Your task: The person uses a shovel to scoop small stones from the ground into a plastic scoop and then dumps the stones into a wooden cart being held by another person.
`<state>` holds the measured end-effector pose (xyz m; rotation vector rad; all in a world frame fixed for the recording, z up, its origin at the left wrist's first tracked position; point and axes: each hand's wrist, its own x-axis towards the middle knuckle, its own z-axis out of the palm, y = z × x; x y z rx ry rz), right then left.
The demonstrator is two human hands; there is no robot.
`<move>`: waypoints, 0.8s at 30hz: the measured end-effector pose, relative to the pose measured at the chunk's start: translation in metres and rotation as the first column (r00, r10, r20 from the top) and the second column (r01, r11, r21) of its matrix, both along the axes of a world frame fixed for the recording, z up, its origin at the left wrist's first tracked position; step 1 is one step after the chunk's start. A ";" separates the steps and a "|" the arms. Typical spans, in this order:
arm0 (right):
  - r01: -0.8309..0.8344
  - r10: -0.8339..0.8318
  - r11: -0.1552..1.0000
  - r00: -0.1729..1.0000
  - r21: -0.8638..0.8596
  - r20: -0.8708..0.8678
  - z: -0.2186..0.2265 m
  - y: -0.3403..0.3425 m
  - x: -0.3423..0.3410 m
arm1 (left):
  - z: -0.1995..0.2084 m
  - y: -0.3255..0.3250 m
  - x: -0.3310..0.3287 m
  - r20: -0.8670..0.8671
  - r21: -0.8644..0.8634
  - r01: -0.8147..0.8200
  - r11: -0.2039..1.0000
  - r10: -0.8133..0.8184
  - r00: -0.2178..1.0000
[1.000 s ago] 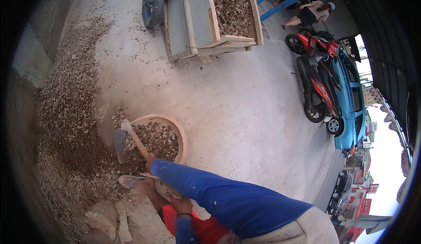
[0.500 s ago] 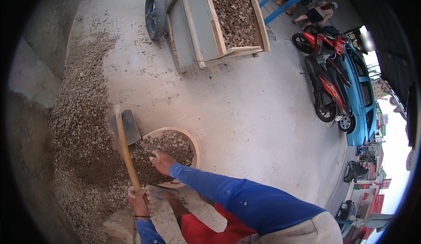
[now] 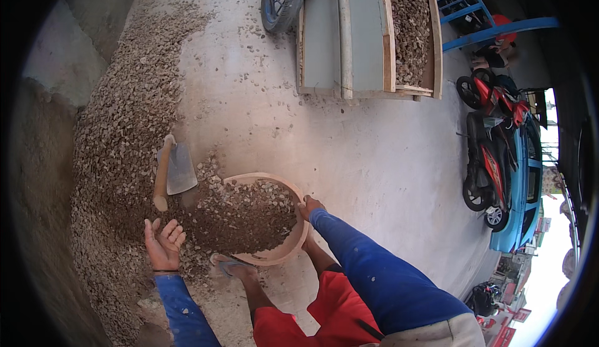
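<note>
A round, shallow, pale-orange basin is holding grey-brown gravel; at its 1 o'clock, a grey-panelled, wood-edged cart is carrying more. The right hand is clamping the basin's rim at 2 o'clock. The left hand is hovering, fingers apart, a wooden-handled, grey-bladed hoe showing just beyond at 12 o'clock.

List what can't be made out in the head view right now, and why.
All in the head view:
- Bottom of the tub: hidden by the gravel in it.
- Back of the left hand: turned away, palm showing.
- Far end of the cart: cut off by the top edge.
- Much of the blue car: behind the motorbikes.
- Person's activity: too small and dim.
</note>
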<state>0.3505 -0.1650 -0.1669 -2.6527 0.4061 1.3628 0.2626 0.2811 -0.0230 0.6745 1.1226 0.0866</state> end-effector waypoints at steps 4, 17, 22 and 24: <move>-0.209 0.212 0.977 0.976 -0.051 0.051 -0.067 0.007 0.049 | -0.150 -0.083 -0.113 -0.359 -0.164 -0.172 0.971 0.104 0.928; -0.463 0.479 0.860 0.878 0.214 -0.024 -0.247 0.061 0.132 | -0.364 -0.325 -0.197 -0.919 -0.245 -0.319 0.915 -0.114 0.377; -0.122 0.201 0.965 0.913 0.232 -0.355 -0.278 0.091 0.122 | -0.410 -0.313 -0.285 -0.357 -0.440 -0.340 0.831 0.185 0.916; -0.231 0.274 0.956 0.923 0.182 -0.271 -0.262 0.090 0.110 | -0.401 -0.318 -0.272 -0.357 -0.450 -0.403 0.797 0.253 0.899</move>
